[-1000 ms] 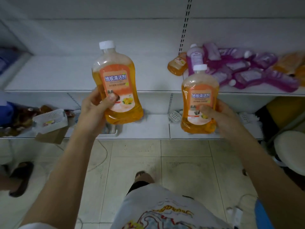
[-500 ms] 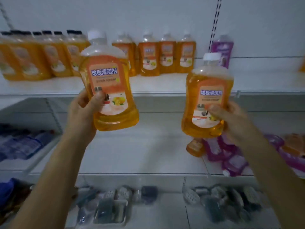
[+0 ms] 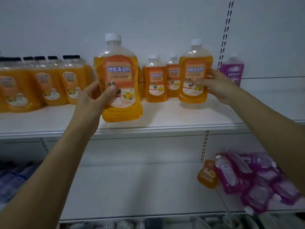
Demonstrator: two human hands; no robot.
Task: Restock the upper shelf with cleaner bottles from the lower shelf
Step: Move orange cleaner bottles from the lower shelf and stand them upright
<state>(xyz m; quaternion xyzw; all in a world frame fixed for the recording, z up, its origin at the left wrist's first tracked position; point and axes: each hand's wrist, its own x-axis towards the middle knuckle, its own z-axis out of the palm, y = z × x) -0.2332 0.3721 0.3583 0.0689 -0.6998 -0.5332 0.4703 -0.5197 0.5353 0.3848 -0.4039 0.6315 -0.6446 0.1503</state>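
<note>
One wide view from my head, close and straight on to the upper shelf [image 3: 165, 113], lower shelf [image 3: 132, 187] beneath.

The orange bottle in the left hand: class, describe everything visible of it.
The orange bottle is clear plastic, filled to the shoulder with orange liquid, with a white cap. Its orange front label bears Chinese characters and a fruit picture. It is upright, label facing the camera, over the front of the upper shelf; whether its base rests there is unclear. The left hand grips its lower part, thumb on the label.
</note>
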